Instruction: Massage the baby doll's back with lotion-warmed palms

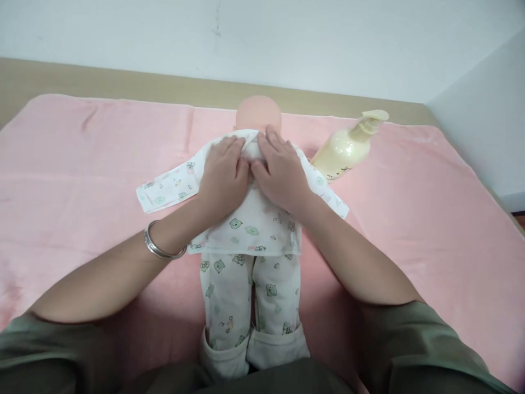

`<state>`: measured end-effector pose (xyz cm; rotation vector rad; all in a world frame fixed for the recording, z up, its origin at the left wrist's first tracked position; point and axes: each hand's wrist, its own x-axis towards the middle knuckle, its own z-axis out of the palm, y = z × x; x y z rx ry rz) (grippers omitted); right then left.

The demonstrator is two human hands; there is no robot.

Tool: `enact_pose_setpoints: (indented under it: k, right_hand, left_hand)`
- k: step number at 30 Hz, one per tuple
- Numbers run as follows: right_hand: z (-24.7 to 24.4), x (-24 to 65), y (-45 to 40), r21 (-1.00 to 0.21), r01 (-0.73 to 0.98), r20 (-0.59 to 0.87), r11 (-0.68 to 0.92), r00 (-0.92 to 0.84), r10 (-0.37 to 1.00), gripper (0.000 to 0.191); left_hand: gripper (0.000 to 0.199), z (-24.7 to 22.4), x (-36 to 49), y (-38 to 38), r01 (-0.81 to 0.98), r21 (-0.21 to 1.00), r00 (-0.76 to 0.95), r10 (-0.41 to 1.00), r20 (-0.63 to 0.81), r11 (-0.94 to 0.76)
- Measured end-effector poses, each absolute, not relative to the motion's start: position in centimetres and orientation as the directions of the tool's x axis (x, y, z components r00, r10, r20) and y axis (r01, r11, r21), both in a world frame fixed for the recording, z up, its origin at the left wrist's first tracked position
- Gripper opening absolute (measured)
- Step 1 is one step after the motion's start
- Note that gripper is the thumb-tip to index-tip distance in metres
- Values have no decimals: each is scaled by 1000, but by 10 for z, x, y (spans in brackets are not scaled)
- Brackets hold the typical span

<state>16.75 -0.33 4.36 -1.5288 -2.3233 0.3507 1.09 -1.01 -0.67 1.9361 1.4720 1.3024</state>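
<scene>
A baby doll lies with its smooth head toward the wall, wearing a white printed shirt and matching pants. My left hand rests flat on the upper left of the shirt, a silver bangle on that wrist. On the upper right of the shirt lies my right hand, fingers extended toward the doll's neck. Both thumbs nearly meet in the middle. The shirt's sleeves spread out to either side. The doll's face is not visible.
A cream pump bottle leans beside the doll's right-hand sleeve. Under everything is a pink blanket on a wooden surface. A pale wall rises behind, with another wall at the right.
</scene>
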Motion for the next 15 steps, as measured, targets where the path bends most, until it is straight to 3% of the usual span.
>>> enact_pose_setpoints:
  k: [6, 12, 15]
  right_hand:
    - [49, 167, -4, -356, 887, 98, 294, -277, 956, 71]
    - [47, 153, -55, -194, 860, 217, 471, -431, 876, 65]
    - [45, 153, -56, -203, 823, 231, 530, -485, 843, 64]
  left_hand:
    - [48, -4, 21, -25, 594, 743, -30, 915, 403, -308]
    - [38, -13, -1, 11, 523, 814, -65, 940, 335, -253]
    - [35, -13, -3, 12, 519, 803, -75, 921, 383, -292]
